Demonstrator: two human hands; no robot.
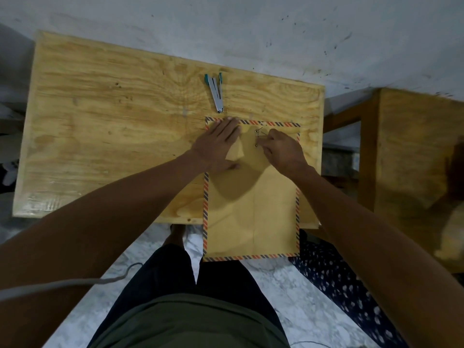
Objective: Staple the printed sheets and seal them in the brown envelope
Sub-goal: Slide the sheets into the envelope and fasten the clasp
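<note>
Brown envelope [251, 202], worktop [113, 126] approx 5 o'clock, overhanging near edge: light, floppy paper, flap folded down; left hand [217, 146] flat, fingers straight, pressing flap; right hand [283, 151] pinching closure string [262, 133] nr eyelets — best hold; stapler [216, 92] at 12.

Single head-worn wide-angle view, looking steeply down and forward from close above; taking in wooden table [105, 136], both forearms, the wearer's lap and floor [263, 275].
</note>
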